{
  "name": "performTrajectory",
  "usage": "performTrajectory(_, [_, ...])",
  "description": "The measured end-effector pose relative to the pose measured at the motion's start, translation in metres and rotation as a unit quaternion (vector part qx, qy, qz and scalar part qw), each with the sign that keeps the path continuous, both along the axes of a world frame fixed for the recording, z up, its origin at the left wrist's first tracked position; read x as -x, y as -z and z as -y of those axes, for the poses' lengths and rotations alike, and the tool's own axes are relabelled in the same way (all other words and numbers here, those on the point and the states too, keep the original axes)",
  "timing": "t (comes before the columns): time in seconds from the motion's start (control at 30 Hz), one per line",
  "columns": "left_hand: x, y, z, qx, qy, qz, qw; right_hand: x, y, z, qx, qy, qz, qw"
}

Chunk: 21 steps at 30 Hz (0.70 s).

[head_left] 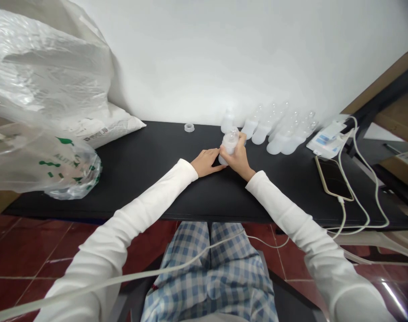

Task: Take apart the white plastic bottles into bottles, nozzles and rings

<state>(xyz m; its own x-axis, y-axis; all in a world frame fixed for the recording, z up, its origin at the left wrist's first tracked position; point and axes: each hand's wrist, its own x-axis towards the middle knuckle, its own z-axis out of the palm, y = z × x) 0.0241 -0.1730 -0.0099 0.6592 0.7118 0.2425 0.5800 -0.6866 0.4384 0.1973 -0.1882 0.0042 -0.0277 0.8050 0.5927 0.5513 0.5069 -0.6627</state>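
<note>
A translucent plastic bottle [229,144] is gripped, slightly tilted, in the closed right hand [237,158], its base near the tabletop [150,188]. The left hand [206,163] is laid open alongside, apparently as a steady. A screw ring [189,127] and a row of bottles [278,134] are kept clear behind.

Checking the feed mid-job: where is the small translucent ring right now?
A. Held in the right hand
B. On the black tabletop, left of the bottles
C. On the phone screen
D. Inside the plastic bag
B. The small translucent ring lies on the black tabletop, left of the translucent bottles and beyond the left hand.
</note>
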Motion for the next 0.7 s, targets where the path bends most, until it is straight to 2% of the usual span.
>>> performTrajectory(0.1, [0.004,-0.001,-0.001,-0.004,0.02,-0.011,1.0,-0.003,0.005,-0.003,-0.061,0.042,-0.005,0.997])
performTrajectory(0.37, [0.01,-0.003,-0.005,-0.006,0.041,-0.019,0.999,-0.026,0.019,-0.01,-0.154,0.145,0.035,0.977])
performTrajectory(0.53, [0.01,-0.007,-0.005,0.011,0.043,-0.037,0.998,-0.056,0.029,-0.021,-0.155,0.252,0.025,0.955])
performTrajectory(0.7, [0.01,-0.008,-0.003,0.024,0.034,-0.042,0.998,-0.084,0.028,-0.03,-0.179,0.284,0.042,0.941])
